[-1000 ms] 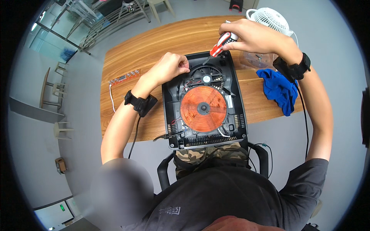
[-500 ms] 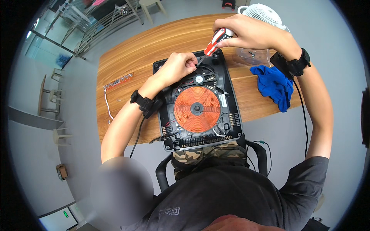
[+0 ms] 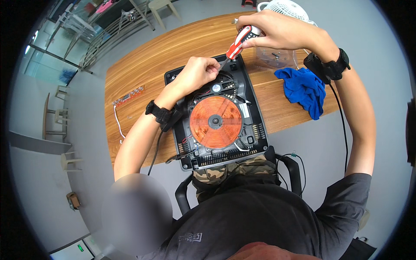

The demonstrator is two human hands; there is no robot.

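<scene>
An opened induction cooker (image 3: 250,97) rests partly on the wooden table and reaches over my lap. Its round copper coil (image 3: 203,132) lies bare inside the black casing. My right hand (image 3: 277,32) is wrapped round the red and white handle of a screwdriver (image 3: 235,49), which slants down and left over the casing's far part. Beside the screwdriver's tip, my left hand (image 3: 197,74) is closed in a pinch above the black fan (image 3: 225,80). Whatever the pinched fingertips hold, if anything, is hidden.
A blue cloth (image 3: 305,93) lies to the right, near a clear plastic box (image 3: 271,60) with small parts in it. Behind my right wrist stands a white fan (image 3: 286,8). On the left lies a small circuit board (image 3: 130,95) with a white cable (image 3: 117,119).
The cooker and table sit slightly further left in view. My right hand and the screwdriver have shifted a little up and left. Both hands keep their grips.
</scene>
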